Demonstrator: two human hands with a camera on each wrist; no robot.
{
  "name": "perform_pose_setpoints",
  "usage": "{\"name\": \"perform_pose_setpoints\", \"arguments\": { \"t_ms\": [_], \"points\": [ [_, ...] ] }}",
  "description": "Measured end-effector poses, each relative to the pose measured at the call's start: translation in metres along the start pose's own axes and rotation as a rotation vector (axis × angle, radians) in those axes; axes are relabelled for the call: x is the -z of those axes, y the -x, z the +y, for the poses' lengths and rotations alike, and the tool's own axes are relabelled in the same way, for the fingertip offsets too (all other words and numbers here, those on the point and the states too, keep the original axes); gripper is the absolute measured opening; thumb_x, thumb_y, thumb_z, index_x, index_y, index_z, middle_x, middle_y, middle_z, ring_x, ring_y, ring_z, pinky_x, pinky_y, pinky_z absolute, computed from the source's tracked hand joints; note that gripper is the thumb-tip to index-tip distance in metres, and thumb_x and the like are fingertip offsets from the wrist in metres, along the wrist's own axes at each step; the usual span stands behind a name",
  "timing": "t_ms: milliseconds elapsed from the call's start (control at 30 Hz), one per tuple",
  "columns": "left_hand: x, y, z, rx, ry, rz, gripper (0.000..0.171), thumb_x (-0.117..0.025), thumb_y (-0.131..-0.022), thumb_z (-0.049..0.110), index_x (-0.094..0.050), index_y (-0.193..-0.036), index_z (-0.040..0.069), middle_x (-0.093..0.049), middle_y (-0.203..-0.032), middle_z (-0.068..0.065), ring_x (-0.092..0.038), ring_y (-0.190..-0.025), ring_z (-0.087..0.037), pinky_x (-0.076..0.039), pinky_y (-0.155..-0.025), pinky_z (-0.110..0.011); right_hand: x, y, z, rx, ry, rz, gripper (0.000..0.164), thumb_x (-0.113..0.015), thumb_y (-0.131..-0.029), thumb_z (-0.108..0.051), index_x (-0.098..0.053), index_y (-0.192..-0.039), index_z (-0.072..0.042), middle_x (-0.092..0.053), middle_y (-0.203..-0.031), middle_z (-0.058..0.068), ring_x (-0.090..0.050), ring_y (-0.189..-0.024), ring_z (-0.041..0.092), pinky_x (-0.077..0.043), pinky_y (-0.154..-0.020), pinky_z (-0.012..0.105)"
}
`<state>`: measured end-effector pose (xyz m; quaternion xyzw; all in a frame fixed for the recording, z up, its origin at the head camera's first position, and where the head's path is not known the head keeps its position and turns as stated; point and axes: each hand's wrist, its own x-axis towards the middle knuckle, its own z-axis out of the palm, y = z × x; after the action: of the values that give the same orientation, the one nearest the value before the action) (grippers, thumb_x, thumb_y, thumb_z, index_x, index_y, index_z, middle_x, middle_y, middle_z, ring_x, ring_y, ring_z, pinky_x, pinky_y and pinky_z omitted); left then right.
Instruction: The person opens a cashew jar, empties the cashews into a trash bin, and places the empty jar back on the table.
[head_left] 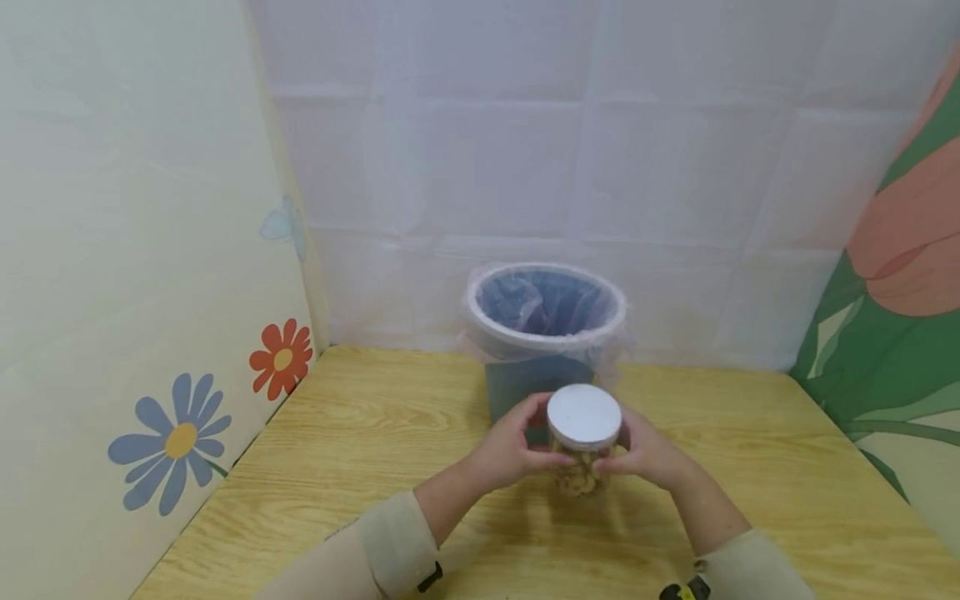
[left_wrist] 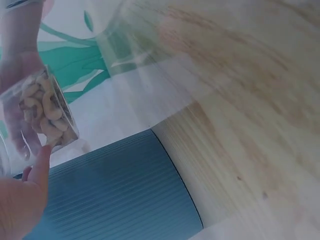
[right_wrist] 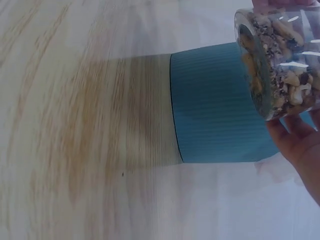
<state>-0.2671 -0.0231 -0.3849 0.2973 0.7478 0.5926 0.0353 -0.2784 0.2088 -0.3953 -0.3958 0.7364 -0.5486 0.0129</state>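
Note:
A clear jar [head_left: 581, 467] with a white lid [head_left: 584, 415] is held upright between both hands, in front of the bin. My left hand [head_left: 517, 446] grips its left side, thumb across the front; my right hand [head_left: 645, 450] grips the right side the same way. Curved cashews [left_wrist: 45, 107] fill much of the jar in the left wrist view, where the left thumb [left_wrist: 40, 172] touches the wall. In the right wrist view, the jar's base [right_wrist: 257, 70] shows small dark crumbs among the nuts, and right-hand fingers [right_wrist: 287, 137] curl around it. The jar hangs above the table.
A blue-grey ribbed bin [head_left: 517, 383] with a white rim [head_left: 547, 337] and a clear plastic liner [head_left: 517, 304] stands just behind the jar. The wood-grain table [head_left: 360, 433] meets a white back sheet [head_left: 450, 167] and flower-printed side panels [head_left: 180, 250].

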Motion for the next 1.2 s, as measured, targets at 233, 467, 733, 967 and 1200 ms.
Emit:
{"name": "perform_pose_setpoints", "arguments": {
  "t_ms": [233,467,733,967,1200],
  "points": [
    [0.001,0.003,0.004,-0.014,-0.012,0.04,0.078,-0.081,-0.066,0.009,-0.042,-0.133,0.016,-0.051,-0.123,-0.003,-0.05,-0.107,-0.023,-0.053,-0.076,-0.033,-0.004,-0.004,-0.007,-0.006,0.004,0.018,0.08,-0.073,-0.068,0.002,-0.029,-0.133,0.01,-0.043,-0.126,0.027,-0.048,-0.113,0.007,-0.04,-0.092,0.024],
    [0.003,0.008,0.012,-0.048,-0.043,0.098,0.074,-0.083,-0.066,0.019,-0.044,-0.129,0.016,-0.055,-0.119,-0.003,-0.051,-0.105,-0.023,-0.053,-0.072,-0.026,-0.01,-0.009,-0.013,0.007,0.015,0.039,0.078,-0.076,-0.071,-0.007,-0.031,-0.132,0.01,-0.047,-0.123,0.025,-0.05,-0.109,0.008,-0.043,-0.089,0.024],
    [0.006,0.013,0.019,-0.032,-0.084,0.124,0.073,-0.083,-0.066,0.024,-0.042,-0.127,0.021,-0.055,-0.117,0.002,-0.051,-0.105,-0.017,-0.051,-0.067,-0.027,-0.014,-0.013,-0.021,0.017,0.0,0.004,0.076,-0.077,-0.072,-0.01,-0.031,-0.13,0.012,-0.051,-0.112,0.01,-0.055,-0.089,0.01,-0.049,-0.072,0.027],
    [0.009,0.019,0.039,-0.032,-0.06,0.128,0.073,-0.081,-0.067,0.011,-0.04,-0.128,0.013,-0.053,-0.121,-0.005,-0.05,-0.108,-0.021,-0.052,-0.07,-0.032,-0.015,-0.017,-0.029,0.018,0.065,-0.017,0.082,-0.08,-0.064,-0.001,-0.032,-0.131,0.007,-0.047,-0.121,0.019,-0.051,-0.101,0.01,-0.047,-0.081,0.027],
    [0.011,0.022,0.042,-0.071,0.101,0.109,0.072,-0.078,-0.067,0.002,-0.039,-0.127,0.011,-0.051,-0.124,-0.01,-0.049,-0.111,-0.024,-0.053,-0.074,-0.035,-0.017,-0.019,-0.035,0.019,0.078,-0.004,0.09,-0.082,-0.061,-0.003,-0.029,-0.135,0.002,-0.043,-0.128,0.021,-0.042,-0.117,0.008,-0.032,-0.097,0.02]
  ]
}}
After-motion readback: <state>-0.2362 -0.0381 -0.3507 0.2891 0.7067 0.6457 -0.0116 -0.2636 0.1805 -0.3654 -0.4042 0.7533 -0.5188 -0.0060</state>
